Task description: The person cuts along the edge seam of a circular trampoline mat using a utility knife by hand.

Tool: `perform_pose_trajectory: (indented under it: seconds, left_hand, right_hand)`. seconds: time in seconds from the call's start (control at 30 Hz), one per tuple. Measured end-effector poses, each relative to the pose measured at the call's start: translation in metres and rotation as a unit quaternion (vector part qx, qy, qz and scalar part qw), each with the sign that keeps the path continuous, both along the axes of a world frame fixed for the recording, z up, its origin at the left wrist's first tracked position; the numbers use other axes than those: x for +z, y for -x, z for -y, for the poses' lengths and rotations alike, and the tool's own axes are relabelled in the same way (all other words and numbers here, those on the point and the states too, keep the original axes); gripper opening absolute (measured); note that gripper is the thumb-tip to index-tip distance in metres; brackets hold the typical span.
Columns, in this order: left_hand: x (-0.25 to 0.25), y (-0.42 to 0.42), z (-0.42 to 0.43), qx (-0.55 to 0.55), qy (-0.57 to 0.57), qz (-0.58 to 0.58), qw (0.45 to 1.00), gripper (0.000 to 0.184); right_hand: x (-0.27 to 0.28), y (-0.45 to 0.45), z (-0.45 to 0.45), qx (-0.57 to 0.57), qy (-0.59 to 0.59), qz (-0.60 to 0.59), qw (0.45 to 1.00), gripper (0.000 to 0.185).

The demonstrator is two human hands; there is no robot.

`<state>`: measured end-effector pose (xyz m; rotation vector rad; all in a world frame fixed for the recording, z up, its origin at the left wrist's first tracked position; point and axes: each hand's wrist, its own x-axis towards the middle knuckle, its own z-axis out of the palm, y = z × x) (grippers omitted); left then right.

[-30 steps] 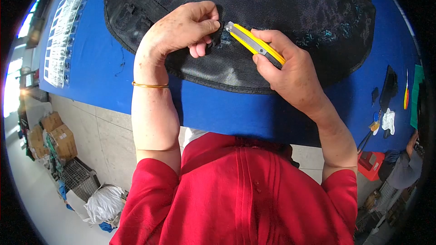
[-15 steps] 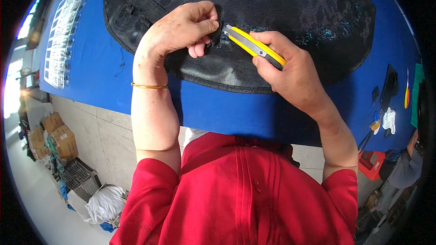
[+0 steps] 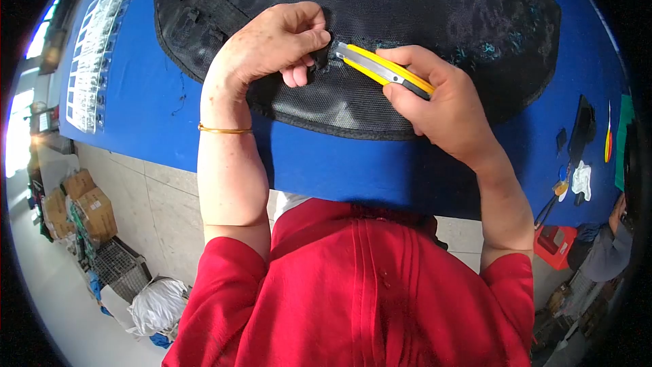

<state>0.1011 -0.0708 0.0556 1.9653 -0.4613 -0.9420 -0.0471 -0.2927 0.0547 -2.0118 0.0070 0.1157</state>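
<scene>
Black mesh fabric [image 3: 394, 0] lies spread over the blue table, with bluish thread bits [image 3: 489, 49] scattered on its right part. My left hand [image 3: 278, 41] pinches a small dark piece of the fabric between thumb and fingers near the middle. In my right hand [image 3: 441, 98] is a yellow and grey utility knife [image 3: 380, 68], its tip pointing left at the fabric beside my left fingertips. Whether the blade touches the fabric cannot be made out.
Clear plastic strips [image 3: 95, 54] lie at the left of the blue table [image 3: 326, 166]. A black tool [image 3: 581, 129], a white crumpled piece [image 3: 581, 180] and a red-yellow tool [image 3: 608, 143] are at the right. Another person's arm [image 3: 611, 248] shows at the right edge.
My right hand and the knife have shifted slightly right and down, and the knife lies at a flatter angle. My left hand has hardly moved.
</scene>
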Motion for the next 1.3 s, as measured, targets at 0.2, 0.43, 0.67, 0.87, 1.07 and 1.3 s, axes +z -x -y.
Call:
perform_pose_trajectory:
  seconds: [0.2, 0.43, 0.67, 0.87, 1.07, 1.3]
  left_hand:
    - [0.001, 0.0, -0.002, -0.003, 0.015, -0.014, 1.0, 0.012]
    - [-0.001, -0.002, -0.003, -0.011, 0.016, -0.018, 1.0, 0.01]
    - [-0.001, -0.002, -0.003, -0.013, 0.018, -0.015, 1.0, 0.01]
    - [-0.001, -0.002, -0.003, -0.013, 0.018, -0.016, 1.0, 0.01]
    - [-0.002, -0.003, -0.003, -0.017, 0.017, -0.02, 1.0, 0.01]
    - [-0.002, -0.003, -0.003, -0.017, 0.019, -0.021, 0.999, 0.01]
  right_hand:
    - [-0.008, -0.003, -0.006, -0.043, -0.019, 0.022, 0.999, 0.032]
    - [-0.01, -0.006, -0.007, -0.057, -0.002, 0.035, 0.998, 0.033]
    - [-0.011, -0.006, -0.008, -0.053, -0.013, 0.039, 0.998, 0.032]
    - [-0.012, -0.006, -0.01, -0.048, 0.004, 0.043, 0.998, 0.033]
    - [-0.011, -0.005, -0.011, -0.049, 0.014, 0.042, 0.998, 0.033]
    - [-0.011, -0.005, -0.011, -0.046, 0.02, 0.048, 0.998, 0.033]
